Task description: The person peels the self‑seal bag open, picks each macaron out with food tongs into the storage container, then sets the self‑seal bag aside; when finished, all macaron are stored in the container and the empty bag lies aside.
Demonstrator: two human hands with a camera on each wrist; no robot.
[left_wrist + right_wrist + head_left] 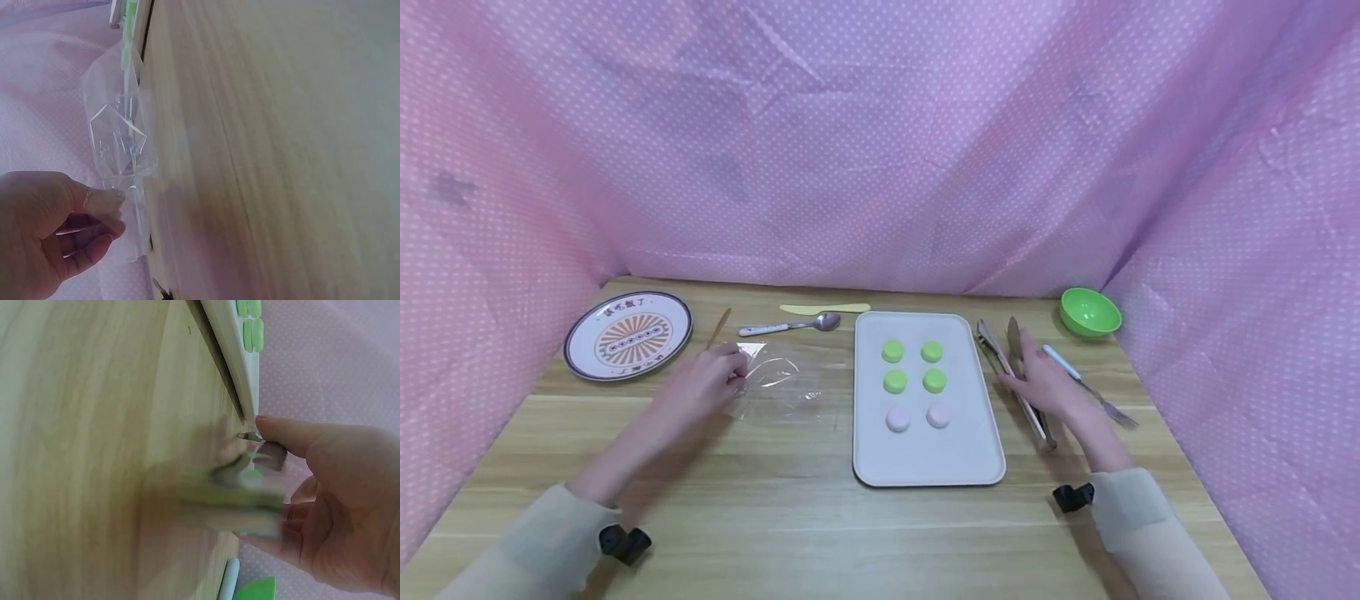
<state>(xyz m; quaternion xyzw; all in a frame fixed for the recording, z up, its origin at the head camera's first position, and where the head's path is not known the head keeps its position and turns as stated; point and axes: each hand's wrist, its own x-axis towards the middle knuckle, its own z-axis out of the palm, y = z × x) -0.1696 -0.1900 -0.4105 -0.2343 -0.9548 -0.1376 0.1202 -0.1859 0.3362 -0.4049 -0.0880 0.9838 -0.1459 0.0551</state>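
Note:
In the head view my left hand [711, 375] pinches the left edge of a clear plastic bag [782, 383] between thumb and fingers. The same bag [119, 131] stretches away from the fingertips in the left wrist view. My right hand [1045, 379] grips metal tongs [1037, 429], thumb on one arm and fingers round the other, just right of a white tray [925, 458]. The handle end of the tongs [231, 506] is blurred in the right wrist view. On the tray stand several green macarons [895, 381] and two pale pink macarons [898, 418], in pairs.
A patterned plate [658, 362] lies at the far left. A spoon [827, 321] and a yellow knife [805, 309] lie behind the bag, a brown stick [720, 323] near the left hand. A fork [1067, 365] and a green bowl [1090, 312] are at the right.

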